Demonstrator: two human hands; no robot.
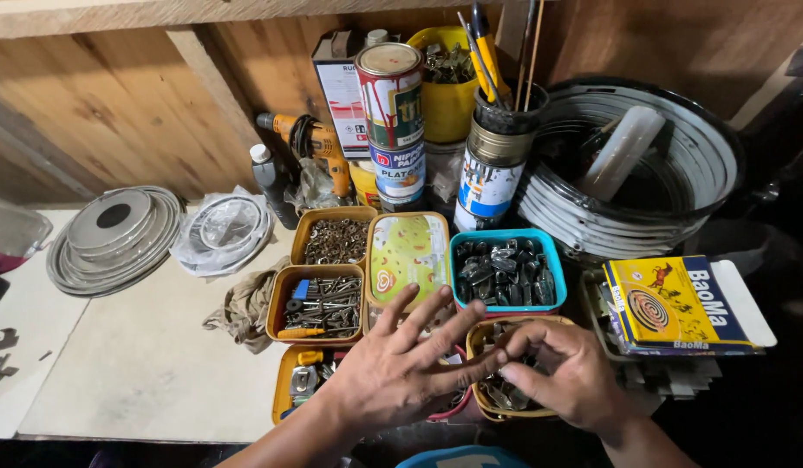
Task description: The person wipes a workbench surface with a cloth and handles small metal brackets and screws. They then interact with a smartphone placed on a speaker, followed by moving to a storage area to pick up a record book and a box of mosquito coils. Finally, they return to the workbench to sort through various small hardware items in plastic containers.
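Head view: the right hand (568, 374) is curled over a yellow tub (486, 400) of small metal clips at the bench's near edge, fingertips pinched together on something tiny. I can't make out what, or whether anything is truly held. The left hand (400, 368) lies beside it, open and flat, fingers spread, its fingertips meeting the right hand's over the tub's rim. It looks like picking or sorting small hardware; the next move would call for a fine pinch and a clean lift clear of the pile. Just behind sits a blue tub (504, 270) of dark clips and a lidded box (408, 256); to the left, trays of screws (319, 303). Paint cans (393, 121) stand against the back wall, steel rings (631, 173) toward the far right corner.
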